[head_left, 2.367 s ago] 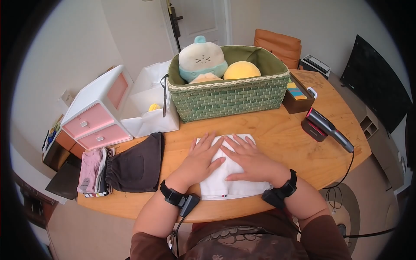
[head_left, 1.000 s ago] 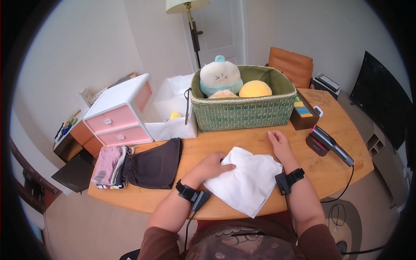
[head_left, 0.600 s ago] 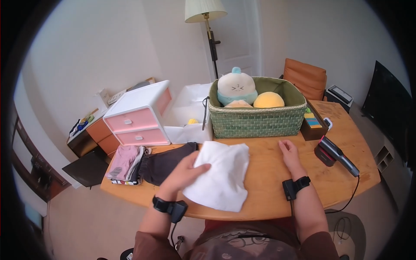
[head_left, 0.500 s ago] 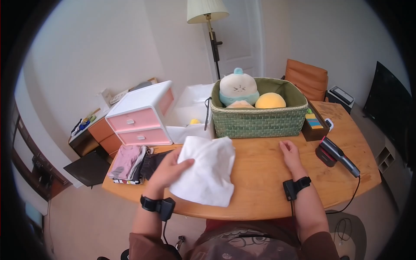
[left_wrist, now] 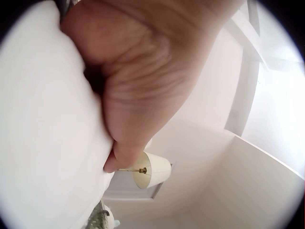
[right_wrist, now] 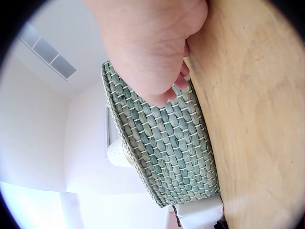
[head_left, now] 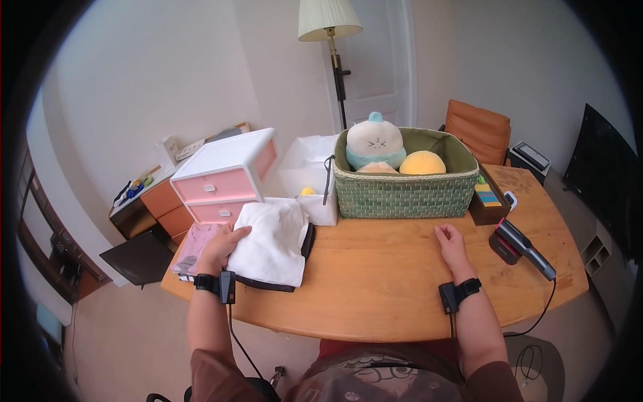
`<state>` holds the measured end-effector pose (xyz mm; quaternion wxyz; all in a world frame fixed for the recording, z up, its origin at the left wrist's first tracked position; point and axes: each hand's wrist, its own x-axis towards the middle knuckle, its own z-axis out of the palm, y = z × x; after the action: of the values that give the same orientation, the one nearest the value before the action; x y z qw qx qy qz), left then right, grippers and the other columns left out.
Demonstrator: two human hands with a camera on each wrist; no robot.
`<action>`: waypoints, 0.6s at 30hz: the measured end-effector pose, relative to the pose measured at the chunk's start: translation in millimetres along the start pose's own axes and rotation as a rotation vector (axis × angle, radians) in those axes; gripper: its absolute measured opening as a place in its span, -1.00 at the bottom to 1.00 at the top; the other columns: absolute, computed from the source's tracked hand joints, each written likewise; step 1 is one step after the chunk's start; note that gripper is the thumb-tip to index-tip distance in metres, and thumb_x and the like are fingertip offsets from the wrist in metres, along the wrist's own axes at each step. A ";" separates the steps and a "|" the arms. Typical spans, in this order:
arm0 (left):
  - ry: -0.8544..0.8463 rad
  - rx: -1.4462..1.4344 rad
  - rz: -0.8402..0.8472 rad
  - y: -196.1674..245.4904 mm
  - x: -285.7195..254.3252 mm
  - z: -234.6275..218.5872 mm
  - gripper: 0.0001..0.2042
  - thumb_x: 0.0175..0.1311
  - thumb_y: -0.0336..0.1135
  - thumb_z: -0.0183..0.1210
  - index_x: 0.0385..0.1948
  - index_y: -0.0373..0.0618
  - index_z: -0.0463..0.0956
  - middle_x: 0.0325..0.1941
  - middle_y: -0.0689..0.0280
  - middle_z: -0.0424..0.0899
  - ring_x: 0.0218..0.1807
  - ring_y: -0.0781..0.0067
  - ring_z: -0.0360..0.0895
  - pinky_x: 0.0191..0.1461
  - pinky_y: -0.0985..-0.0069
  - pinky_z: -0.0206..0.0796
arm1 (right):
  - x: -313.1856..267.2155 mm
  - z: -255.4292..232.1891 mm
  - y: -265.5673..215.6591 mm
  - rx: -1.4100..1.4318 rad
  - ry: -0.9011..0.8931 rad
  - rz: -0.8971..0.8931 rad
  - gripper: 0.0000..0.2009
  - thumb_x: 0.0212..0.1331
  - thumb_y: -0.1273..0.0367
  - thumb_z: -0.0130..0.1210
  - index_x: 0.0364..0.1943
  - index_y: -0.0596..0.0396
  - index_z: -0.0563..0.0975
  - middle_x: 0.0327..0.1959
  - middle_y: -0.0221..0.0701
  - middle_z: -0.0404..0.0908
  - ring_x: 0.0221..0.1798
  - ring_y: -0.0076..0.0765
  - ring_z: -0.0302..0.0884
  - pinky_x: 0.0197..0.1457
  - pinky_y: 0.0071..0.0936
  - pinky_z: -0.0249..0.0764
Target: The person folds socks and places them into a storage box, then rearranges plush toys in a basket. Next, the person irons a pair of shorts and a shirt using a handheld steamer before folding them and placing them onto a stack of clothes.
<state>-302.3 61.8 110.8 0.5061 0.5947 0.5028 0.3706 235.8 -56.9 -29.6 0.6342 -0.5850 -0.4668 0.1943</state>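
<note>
Your left hand (head_left: 220, 246) grips the near left edge of the folded white cloth (head_left: 271, 241), thumb lying over its top and fingers tucked beneath, as the left wrist view shows the palm pressed into white fabric (left_wrist: 43, 157); the cloth lies on top of a dark garment (head_left: 305, 249), whose black edge shows along its right and near sides, at the left end of the wooden table (head_left: 395, 275); just left of that stack, partly under your hand, sits a pile of pink and striped clothes (head_left: 193, 244); your right hand (head_left: 451, 243) rests flat on the tabletop with fingers straight and relaxed, holding nothing, well apart from the cloth and near the green woven basket (head_left: 405, 191); in the right wrist view the fingertips (right_wrist: 176, 88) lie on the wood just in front of the basket wall (right_wrist: 171, 152); the basket holds a white-and-teal plush toy (head_left: 375, 142) and a yellow plush (head_left: 422, 163); behind the cloth stand a white drawer unit with pink fronts (head_left: 224, 177) and a white open box (head_left: 308, 177); to your right lie a small brown box (head_left: 487, 198) and a corded handheld steamer (head_left: 522, 246); a floor lamp (head_left: 329, 20) stands behind the basket.
</note>
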 end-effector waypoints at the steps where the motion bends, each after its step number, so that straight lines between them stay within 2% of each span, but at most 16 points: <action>1: -0.018 -0.019 -0.033 -16.9 11.8 -8.1 -0.59 0.27 -0.31 0.23 0.09 -0.32 0.43 -0.03 0.15 0.66 -0.11 0.47 0.64 0.00 0.50 0.48 | 0.6 -0.6 2.1 -0.008 -0.001 0.004 -0.81 0.30 0.33 0.19 -0.25 0.21 0.57 -0.38 -0.53 0.57 -0.29 -0.64 0.43 -0.17 -0.61 0.39; 3: -0.037 -0.036 -0.066 -43.2 23.0 -14.7 -0.60 0.25 -0.31 0.25 0.05 -0.32 0.44 -0.05 0.15 0.66 -0.10 0.45 0.63 0.00 0.49 0.47 | -0.8 -0.5 0.3 -0.021 -0.006 -0.002 -0.83 0.31 0.34 0.18 -0.25 0.19 0.57 -0.38 -0.56 0.56 -0.29 -0.67 0.42 -0.18 -0.64 0.38; 5: 0.147 0.425 0.062 -58.6 25.4 -13.7 -0.60 0.20 -0.38 0.28 0.04 -0.28 0.41 -0.14 0.18 0.68 -0.16 0.40 0.63 0.00 0.49 0.46 | -1.6 0.0 -3.7 -0.034 -0.009 -0.010 -0.85 0.31 0.35 0.16 -0.25 0.17 0.56 -0.38 -0.60 0.55 -0.29 -0.70 0.41 -0.18 -0.66 0.36; 6: 0.152 0.288 0.059 -61.5 28.1 -11.4 -0.57 0.11 -0.40 0.33 0.00 -0.28 0.39 -0.11 0.13 0.65 -0.12 0.35 0.60 0.03 0.45 0.44 | -2.6 0.4 -6.0 -0.039 -0.009 -0.001 -0.85 0.31 0.35 0.17 -0.25 0.16 0.56 -0.37 -0.59 0.55 -0.29 -0.69 0.41 -0.18 -0.66 0.36; 7: 0.150 0.288 0.057 -64.1 29.5 -11.6 -0.57 0.11 -0.40 0.33 0.00 -0.28 0.39 -0.11 0.13 0.65 -0.12 0.35 0.60 0.03 0.45 0.44 | -3.8 0.4 -7.1 -0.045 -0.011 0.010 -0.85 0.31 0.35 0.17 -0.24 0.16 0.56 -0.37 -0.58 0.56 -0.29 -0.68 0.42 -0.18 -0.65 0.37; 9: 0.204 0.494 0.195 -52.9 20.3 1.7 -0.54 0.15 -0.36 0.29 0.07 -0.27 0.37 0.02 0.04 0.59 0.06 0.19 0.56 0.15 0.34 0.40 | -3.4 -0.3 -3.2 -0.039 -0.018 0.010 -0.85 0.31 0.35 0.17 -0.24 0.16 0.57 -0.37 -0.58 0.56 -0.29 -0.68 0.42 -0.18 -0.65 0.37; 10: 0.205 0.494 0.194 -53.1 19.8 5.5 -0.54 0.15 -0.36 0.29 0.07 -0.27 0.37 0.02 0.04 0.59 0.06 0.19 0.56 0.15 0.34 0.40 | -2.9 -0.1 -1.8 -0.029 -0.023 0.006 -0.85 0.31 0.35 0.17 -0.24 0.16 0.57 -0.37 -0.58 0.56 -0.28 -0.68 0.42 -0.18 -0.65 0.37; 12: 0.336 0.830 0.486 -51.1 20.0 13.7 -0.48 0.12 -0.34 0.30 0.14 -0.21 0.35 0.18 -0.10 0.47 0.20 -0.04 0.47 0.25 0.26 0.33 | -3.1 0.1 -3.9 -0.036 -0.024 0.001 -0.85 0.31 0.35 0.17 -0.24 0.16 0.57 -0.37 -0.58 0.56 -0.28 -0.68 0.42 -0.18 -0.65 0.37; 13: 0.336 0.830 0.487 -49.4 21.2 17.8 -0.48 0.12 -0.34 0.30 0.14 -0.21 0.35 0.18 -0.10 0.47 0.20 -0.04 0.47 0.25 0.26 0.33 | -3.2 0.0 -4.7 -0.042 -0.023 -0.003 -0.85 0.31 0.35 0.17 -0.24 0.16 0.57 -0.36 -0.58 0.56 -0.28 -0.68 0.42 -0.18 -0.65 0.37; 15: 0.334 1.092 0.555 -42.0 20.1 28.3 -0.41 0.20 -0.15 0.27 0.25 -0.12 0.31 0.34 -0.12 0.33 0.36 -0.17 0.28 0.40 0.10 0.13 | -3.3 0.4 -5.3 -0.044 -0.022 -0.005 -0.86 0.31 0.35 0.17 -0.24 0.16 0.57 -0.37 -0.58 0.56 -0.28 -0.69 0.42 -0.18 -0.65 0.37; 16: 0.334 1.091 0.555 -40.9 17.6 36.0 -0.41 0.20 -0.15 0.27 0.25 -0.12 0.31 0.34 -0.12 0.33 0.36 -0.17 0.28 0.40 0.10 0.13 | -3.5 0.6 -5.7 -0.046 -0.021 -0.008 -0.86 0.30 0.36 0.17 -0.25 0.16 0.57 -0.37 -0.58 0.55 -0.28 -0.69 0.42 -0.18 -0.65 0.37; 18: 0.349 1.184 0.513 -41.8 11.7 54.0 -0.30 0.25 0.11 0.18 0.34 -0.08 0.25 0.45 -0.11 0.18 0.49 -0.15 0.09 0.49 -0.03 -0.11 | -4.1 0.7 -7.4 -0.047 -0.024 -0.003 -0.86 0.30 0.36 0.17 -0.25 0.16 0.57 -0.38 -0.59 0.55 -0.28 -0.69 0.41 -0.18 -0.65 0.37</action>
<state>-257.8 60.1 57.7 -0.0987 0.8041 0.5386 0.2314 231.0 -61.5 -24.3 0.6150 -0.5966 -0.4796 0.1892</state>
